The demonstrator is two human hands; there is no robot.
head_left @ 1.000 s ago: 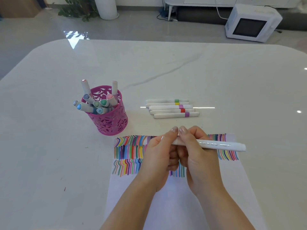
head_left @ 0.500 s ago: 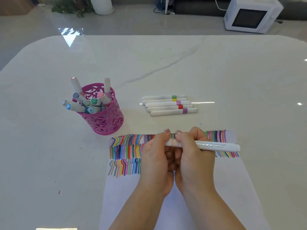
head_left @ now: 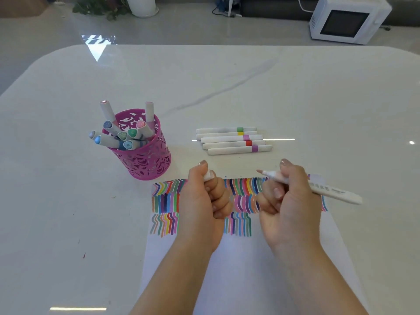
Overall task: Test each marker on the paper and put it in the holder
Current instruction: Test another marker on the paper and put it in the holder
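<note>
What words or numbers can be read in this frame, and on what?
"48": on the end cap of one marker in the holder, seen upside down.
Other caps in the holder: numbers too blurred to read.
Print along the marker held by the right hand: too blurred to read.

Left hand (head_left: 204, 201), right hand (head_left: 288, 201) bare; fingernails (head_left: 284, 162) glossy pale polish

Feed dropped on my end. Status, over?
Left hand grips the cap. Right hand holds the uncapped marker, tip pointing left. Five markers lie right of the holder. Paper under both hands, nothing in the way.
</note>
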